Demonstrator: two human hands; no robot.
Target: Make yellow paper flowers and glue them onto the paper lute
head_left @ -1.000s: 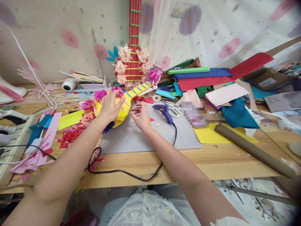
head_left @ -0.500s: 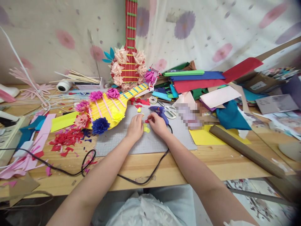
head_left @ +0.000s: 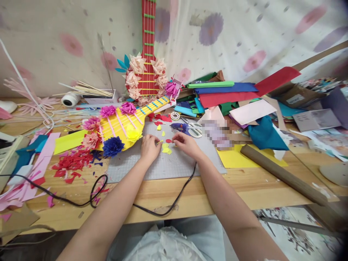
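Because the yellow paper pieces (head_left: 166,150) on the gray cutting mat (head_left: 165,168) are small, the left hand (head_left: 150,148) apparently pinches one by fingertip, while the right hand (head_left: 187,145) curls nearby, its hold unclear.

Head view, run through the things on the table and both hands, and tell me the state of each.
Left hand, fingers pinched at a small yellow bit
Right hand, fingers curled, grip unclear
Yellow guitar, lying down
Red guitar, upright
Glue gun, lying down
Scissors, open or shut unclear
Cutting mat, flat
Yellow pieces, loose
Black cord, slack
Brown roll, rolled up
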